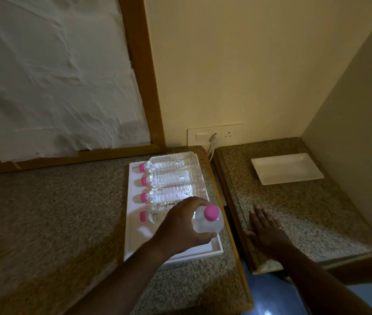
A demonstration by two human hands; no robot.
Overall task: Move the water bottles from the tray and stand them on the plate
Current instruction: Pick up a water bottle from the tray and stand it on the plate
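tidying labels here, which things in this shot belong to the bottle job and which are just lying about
Job: held bottle in left hand; four bottles lying on tray; plate.
Lying about: wall socket with cable; right hand flat on counter.

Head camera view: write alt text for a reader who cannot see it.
A left hand lifts a pink-capped water bottle above a white tray where four more bottles lie. The right hand rests flat on the neighbouring counter, whose white plate is empty.

Speckled granite tabletop (44, 212) with wooden edging, split by narrow gap. White switch-and-socket plate (215, 134) on cream wall, cable plugged in. Wood-framed panel (51, 71) covered by wrinkled white sheet at left.
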